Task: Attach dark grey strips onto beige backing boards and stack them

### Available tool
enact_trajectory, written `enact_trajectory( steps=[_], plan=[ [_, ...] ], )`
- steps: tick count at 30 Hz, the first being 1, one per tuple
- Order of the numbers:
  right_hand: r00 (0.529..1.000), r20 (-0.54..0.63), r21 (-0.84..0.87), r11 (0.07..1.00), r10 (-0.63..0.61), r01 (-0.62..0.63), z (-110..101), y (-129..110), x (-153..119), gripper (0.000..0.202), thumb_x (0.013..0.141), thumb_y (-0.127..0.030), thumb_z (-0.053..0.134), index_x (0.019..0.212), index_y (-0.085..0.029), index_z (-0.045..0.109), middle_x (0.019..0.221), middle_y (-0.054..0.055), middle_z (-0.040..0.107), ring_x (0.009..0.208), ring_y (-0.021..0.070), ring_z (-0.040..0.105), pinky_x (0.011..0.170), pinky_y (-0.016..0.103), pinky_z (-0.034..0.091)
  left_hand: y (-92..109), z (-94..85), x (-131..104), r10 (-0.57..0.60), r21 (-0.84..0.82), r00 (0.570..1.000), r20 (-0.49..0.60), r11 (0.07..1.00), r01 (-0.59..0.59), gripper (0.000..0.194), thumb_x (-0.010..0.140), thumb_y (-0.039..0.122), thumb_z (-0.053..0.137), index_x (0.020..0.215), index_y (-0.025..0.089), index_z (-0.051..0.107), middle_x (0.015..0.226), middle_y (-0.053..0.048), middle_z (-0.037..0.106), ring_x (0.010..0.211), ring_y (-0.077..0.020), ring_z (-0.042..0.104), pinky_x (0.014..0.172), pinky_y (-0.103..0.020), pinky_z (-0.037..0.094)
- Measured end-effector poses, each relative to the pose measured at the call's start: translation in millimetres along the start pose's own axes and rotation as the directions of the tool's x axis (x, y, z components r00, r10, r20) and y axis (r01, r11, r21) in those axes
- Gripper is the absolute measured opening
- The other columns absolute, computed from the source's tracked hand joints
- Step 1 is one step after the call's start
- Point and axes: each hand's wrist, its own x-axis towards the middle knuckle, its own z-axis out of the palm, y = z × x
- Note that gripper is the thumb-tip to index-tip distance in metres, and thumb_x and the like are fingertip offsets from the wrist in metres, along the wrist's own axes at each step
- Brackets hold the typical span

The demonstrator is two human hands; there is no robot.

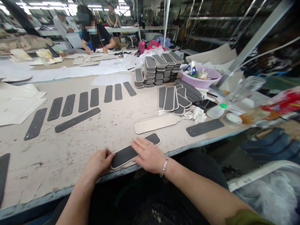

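Observation:
A dark grey panel with rounded ends lies on a slightly larger beige backing piece at the table's front edge. At its left end, my left hand is closed, thumb and curled fingers on the panel's edge. Across the middle of the grey panel lies my right hand, fingers stretched out and flat, a bracelet at the wrist. Just behind are flat beige pieces, one overlapping another. A bare grey strip rests to the right.
Several grey strips stand in a row at left. Tall stacks of edged panels rise at the back, with a loose pile before them. A purple basin, a clear bottle and a tape roll sit right. A co-worker works opposite.

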Motion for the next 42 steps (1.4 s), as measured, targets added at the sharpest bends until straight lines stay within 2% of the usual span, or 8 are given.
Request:
enact_trajectory(
  steps=[5, 16, 20, 23, 27, 30, 33, 42],
  plan=[
    [0.983, 0.139, 0.023, 0.992, -0.122, 0.120, 22.8, -18.3, -6.1, 0.073, 0.084, -0.063, 0.033, 0.136, -0.011, 0.031, 0.144, 0.010, 0.027, 0.133, 0.0220, 0.016, 0.109, 0.041, 0.014, -1.0, 1.9, 2.0, 0.026, 0.037, 1.000, -0.015, 0.999, -0.026, 0.030, 0.082, 0.043, 0.039, 0.068, 0.020, 0.053, 0.063, -0.004, 0.061, 0.065, -0.0191, 0.056, 0.058, -0.026, 0.033],
    [0.904, 0.197, -0.180, 0.920, 0.380, -0.348, 8.3, 50.8, -27.9, 0.084, 0.081, -0.067, 0.027, 0.141, -0.007, 0.021, 0.148, 0.011, 0.009, 0.135, 0.0239, 0.007, 0.109, 0.042, 0.013, 1.0, -0.7, -1.2, -0.067, -0.064, 0.998, 0.004, 0.996, 0.067, 0.036, 0.077, 0.052, 0.041, 0.066, 0.021, 0.056, 0.057, -0.003, 0.062, 0.065, -0.0207, 0.059, 0.056, -0.027, 0.035],
    [0.891, 0.186, -0.207, 0.903, 0.414, -0.376, 12.9, 47.7, -26.3, 0.086, 0.080, -0.066, 0.030, 0.140, -0.006, 0.021, 0.147, 0.013, 0.008, 0.135, 0.0254, 0.006, 0.109, 0.045, 0.011, -5.6, -7.1, -10.7, -0.174, -0.108, 0.976, -0.130, 0.981, 0.160, 0.045, 0.072, 0.062, 0.045, 0.078, 0.021, 0.060, 0.065, -0.006, 0.065, 0.072, -0.0246, 0.061, 0.059, -0.030, 0.040],
    [0.890, 0.186, -0.209, 0.902, 0.416, -0.378, 15.4, 46.4, -24.7, 0.087, 0.079, -0.066, 0.031, 0.140, -0.005, 0.021, 0.147, 0.013, 0.009, 0.135, 0.0255, 0.006, 0.108, 0.045, 0.010, -3.0, -17.3, -26.1, -0.280, -0.117, 0.894, -0.349, 0.960, 0.255, 0.052, 0.074, 0.065, 0.042, 0.092, 0.019, 0.058, 0.075, -0.008, 0.066, 0.079, -0.0276, 0.062, 0.066, -0.035, 0.044],
    [0.886, 0.185, -0.214, 0.898, 0.425, -0.386, 16.4, 45.7, -23.7, 0.089, 0.078, -0.067, 0.032, 0.140, -0.005, 0.021, 0.147, 0.013, 0.008, 0.135, 0.0264, 0.006, 0.108, 0.046, 0.011, 38.1, -9.2, -48.9, 0.155, 0.025, 0.847, -0.508, 0.986, -0.165, 0.049, 0.086, 0.050, 0.034, 0.119, 0.016, 0.048, 0.117, -0.012, 0.057, 0.107, -0.0235, 0.054, 0.089, -0.036, 0.041],
    [0.885, 0.184, -0.221, 0.895, 0.428, -0.387, 17.0, 45.6, -24.4, 0.088, 0.078, -0.066, 0.032, 0.140, -0.004, 0.021, 0.147, 0.014, 0.008, 0.135, 0.0269, 0.006, 0.108, 0.048, 0.011, 78.0, 18.3, -52.7, 0.570, 0.168, 0.766, -0.298, 0.821, -0.545, 0.063, 0.087, 0.050, 0.032, 0.136, 0.010, 0.029, 0.142, -0.014, 0.030, 0.131, -0.0234, 0.026, 0.105, -0.038, 0.027],
    [0.895, 0.178, -0.224, 0.902, 0.410, -0.369, 18.1, 47.4, -26.2, 0.087, 0.079, -0.064, 0.033, 0.140, -0.003, 0.021, 0.147, 0.013, 0.008, 0.135, 0.0264, 0.006, 0.108, 0.047, 0.012, 86.9, 40.8, -43.2, 0.612, 0.220, 0.771, -0.175, 0.788, -0.575, 0.071, 0.086, 0.054, 0.030, 0.140, 0.009, 0.020, 0.146, -0.016, 0.017, 0.135, -0.0266, 0.013, 0.108, -0.047, 0.019],
    [0.875, 0.211, -0.181, 0.897, 0.436, -0.404, 15.9, 47.6, -23.5, 0.090, 0.076, -0.066, 0.035, 0.140, -0.005, 0.020, 0.148, 0.012, 0.007, 0.135, 0.0277, 0.004, 0.108, 0.047, 0.010, 5.2, 32.2, -27.1, 0.551, 0.323, 0.824, -0.131, 0.810, -0.490, 0.066, 0.089, 0.046, 0.026, 0.142, 0.009, 0.010, 0.148, -0.016, 0.004, 0.135, -0.0264, 0.001, 0.108, -0.046, 0.018]
  ],
)
